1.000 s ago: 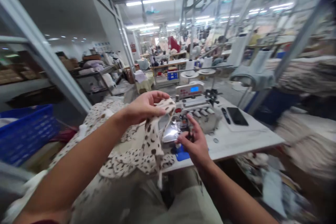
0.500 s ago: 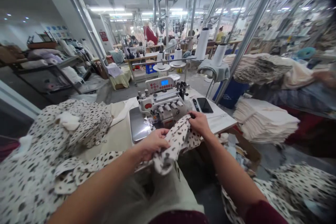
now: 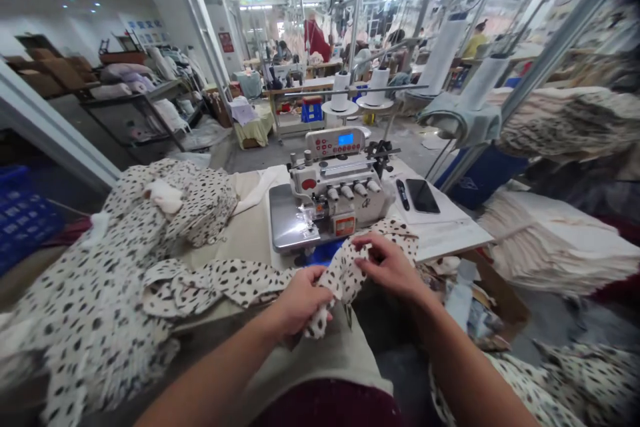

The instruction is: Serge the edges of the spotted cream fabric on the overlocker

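Note:
A strip of white fabric with black spots [image 3: 344, 268] stretches between my hands in front of the white overlock sewing machine [image 3: 333, 181]. My left hand [image 3: 303, 300] is closed on its near end, thumb on top, with a bunched edge hanging below. My right hand [image 3: 393, 267] rests against the farther part, thumb and fingers curved and apart, and the cloth runs on beyond it to the table edge. More of the spotted fabric [image 3: 215, 280] lies left of my left hand. The machine's metal plate [image 3: 287, 220] shows bare.
A heap of spotted fabric [image 3: 115, 260] covers the left side. A phone [image 3: 423, 195] and a black marker-like tool [image 3: 403, 195] lie right of the machine. Thread cones [image 3: 379, 87] stand behind. Stacked pale cloth [image 3: 555, 237] and a box of scraps [image 3: 505, 303] are at right.
The view has swung left. My right hand has loosened its pinch at the fabric's far end, and its fingers are now apart. My left hand still grips the near end.

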`<state>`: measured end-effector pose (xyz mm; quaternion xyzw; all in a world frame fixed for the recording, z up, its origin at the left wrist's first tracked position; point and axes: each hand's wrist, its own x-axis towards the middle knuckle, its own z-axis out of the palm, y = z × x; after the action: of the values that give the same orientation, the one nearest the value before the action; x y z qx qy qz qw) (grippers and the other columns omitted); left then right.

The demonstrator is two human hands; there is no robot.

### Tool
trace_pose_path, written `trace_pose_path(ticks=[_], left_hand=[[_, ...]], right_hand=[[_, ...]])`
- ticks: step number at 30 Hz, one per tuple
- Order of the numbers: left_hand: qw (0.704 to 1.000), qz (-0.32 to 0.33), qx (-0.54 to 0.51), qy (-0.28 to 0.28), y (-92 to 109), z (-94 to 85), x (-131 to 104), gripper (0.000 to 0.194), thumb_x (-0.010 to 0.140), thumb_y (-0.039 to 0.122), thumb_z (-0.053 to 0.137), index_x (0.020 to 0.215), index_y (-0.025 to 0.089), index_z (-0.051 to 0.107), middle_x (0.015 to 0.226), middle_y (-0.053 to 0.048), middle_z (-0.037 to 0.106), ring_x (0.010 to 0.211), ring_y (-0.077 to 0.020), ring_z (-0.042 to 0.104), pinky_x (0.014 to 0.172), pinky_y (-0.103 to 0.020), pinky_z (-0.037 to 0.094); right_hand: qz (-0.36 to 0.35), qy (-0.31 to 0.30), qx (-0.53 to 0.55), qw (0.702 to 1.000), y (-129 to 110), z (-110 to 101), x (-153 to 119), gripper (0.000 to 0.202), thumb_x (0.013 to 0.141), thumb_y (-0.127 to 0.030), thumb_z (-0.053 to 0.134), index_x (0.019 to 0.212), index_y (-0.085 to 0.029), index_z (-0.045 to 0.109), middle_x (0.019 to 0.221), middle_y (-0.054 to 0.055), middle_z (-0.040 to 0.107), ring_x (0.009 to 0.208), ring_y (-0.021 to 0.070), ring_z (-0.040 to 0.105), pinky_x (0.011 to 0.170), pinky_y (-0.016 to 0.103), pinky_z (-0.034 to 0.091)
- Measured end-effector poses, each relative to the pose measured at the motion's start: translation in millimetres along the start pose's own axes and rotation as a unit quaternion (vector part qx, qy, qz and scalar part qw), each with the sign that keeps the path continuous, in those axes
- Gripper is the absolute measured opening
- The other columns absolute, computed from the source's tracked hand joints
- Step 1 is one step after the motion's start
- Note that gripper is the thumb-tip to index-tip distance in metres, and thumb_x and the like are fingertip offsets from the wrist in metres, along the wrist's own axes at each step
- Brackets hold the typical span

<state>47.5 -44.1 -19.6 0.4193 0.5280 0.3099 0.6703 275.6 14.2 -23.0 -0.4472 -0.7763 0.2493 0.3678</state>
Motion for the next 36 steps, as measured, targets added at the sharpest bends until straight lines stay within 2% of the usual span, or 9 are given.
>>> trace_pose_path(ticks=[3, 5, 12, 17, 20, 26, 28, 32, 36], left_hand=[[0.981, 0.148, 0.103, 0.069, -6.7, -1.6, 2.3, 0.027, 0.070, 0.020, 0.074, 0.095, 0.019, 0.063, 0.086, -0.002, 0.068, 0.072, -0.0137, 0.063, 0.068, -0.025, 0.053], [0.952, 0.220, 0.154, 0.143, -11.8, -7.0, 3.1, 0.024, 0.072, 0.021, 0.073, 0.092, 0.020, 0.059, 0.089, -0.002, 0.067, 0.080, -0.0144, 0.064, 0.076, -0.026, 0.051], [0.858, 0.318, 0.308, 0.261, -15.8, -58.1, -17.4, 0.018, 0.080, 0.013, 0.057, 0.095, 0.021, 0.060, 0.099, -0.005, 0.066, 0.091, -0.0180, 0.063, 0.080, -0.031, 0.052], [0.780, 0.337, 0.501, 0.163, -19.5, -78.3, -30.2, 0.050, 0.069, 0.002, 0.053, 0.115, 0.018, 0.061, 0.109, -0.010, 0.064, 0.105, -0.0254, 0.057, 0.094, -0.041, 0.048], [0.755, 0.306, 0.562, 0.139, -25.7, -78.1, -24.3, 0.042, 0.076, 0.006, 0.053, 0.114, 0.017, 0.064, 0.105, -0.012, 0.063, 0.099, -0.0257, 0.058, 0.089, -0.040, 0.049], [0.844, 0.278, 0.379, 0.258, -21.6, -84.4, -20.6, 0.010, 0.084, 0.020, 0.061, 0.087, 0.019, 0.071, 0.087, -0.004, 0.065, 0.081, -0.0175, 0.060, 0.077, -0.030, 0.047], [0.884, 0.246, 0.277, 0.285, -18.7, -85.9, -23.6, 0.012, 0.082, 0.031, 0.068, 0.083, 0.019, 0.072, 0.078, -0.002, 0.066, 0.069, -0.0149, 0.058, 0.067, -0.027, 0.045], [0.949, 0.175, -0.001, 0.261, -17.9, -81.3, -26.7, 0.031, 0.076, 0.045, 0.074, 0.088, 0.017, 0.071, 0.067, 0.000, 0.065, 0.054, -0.0104, 0.052, 0.053, -0.022, 0.040], [0.951, 0.151, -0.131, 0.237, -19.6, -76.0, -27.1, 0.039, 0.068, 0.045, 0.081, 0.087, 0.014, 0.068, 0.070, -0.002, 0.068, 0.054, -0.0091, 0.054, 0.051, -0.020, 0.042]], right_hand=[[-0.086, -0.106, 0.130, 0.982, -31.3, 30.3, 3.0, 0.040, 0.081, -0.029, 0.073, 0.121, -0.023, 0.065, 0.120, 0.008, 0.067, 0.103, 0.0212, 0.064, 0.084, 0.032, 0.052], [-0.097, -0.120, 0.145, 0.977, -40.1, 46.9, 8.7, 0.037, 0.083, -0.027, 0.072, 0.119, -0.022, 0.067, 0.114, 0.008, 0.068, 0.102, 0.0208, 0.064, 0.086, 0.033, 0.051], [-0.066, -0.119, 0.069, 0.988, -21.3, 59.9, 28.5, 0.013, 0.088, -0.018, 0.060, 0.086, -0.020, 0.072, 0.083, 0.004, 0.069, 0.078, 0.0170, 0.063, 0.074, 0.028, 0.047], [-0.008, -0.105, 0.032, 0.994, -13.8, 57.6, 30.1, 0.022, 0.085, -0.010, 0.052, 0.091, -0.020, 0.071, 0.087, 0.003, 0.073, 0.082, 0.0187, 0.066, 0.077, 0.029, 0.048], [-0.018, -0.113, 0.038, 0.993, -20.6, 62.9, 28.8, 0.038, 0.073, 0.000, 0.046, 0.093, -0.020, 0.071, 0.091, 0.003, 0.073, 0.087, 0.0187, 0.066, 0.082, 0.029, 0.048], [-0.032, -0.121, 0.073, 0.989, -37.9, 73.4, 24.5, 0.043, 0.061, 0.000, 0.043, 0.087, -0.019, 0.071, 0.087, 0.004, 0.069, 0.085, 0.0183, 0.063, 0.079, 0.029, 0.047], [-0.042, -0.115, 0.088, 0.989, -39.8, 75.5, 24.3, 0.044, 0.061, -0.001, 0.043, 0.089, -0.019, 0.073, 0.088, 0.005, 0.067, 0.087, 0.0188, 0.062, 0.081, 0.030, 0.047], [-0.046, -0.107, 0.122, 0.986, -41.9, 80.6, 26.2, 0.043, 0.061, -0.003, 0.043, 0.088, -0.020, 0.073, 0.088, 0.004, 0.066, 0.088, 0.0192, 0.061, 0.084, 0.032, 0.046], [0.037, -0.136, 0.197, 0.970, -47.1, 87.5, 27.8, 0.035, 0.066, -0.007, 0.046, 0.087, -0.019, 0.072, 0.086, 0.003, 0.071, 0.081, 0.0184, 0.064, 0.075, 0.029, 0.048]])
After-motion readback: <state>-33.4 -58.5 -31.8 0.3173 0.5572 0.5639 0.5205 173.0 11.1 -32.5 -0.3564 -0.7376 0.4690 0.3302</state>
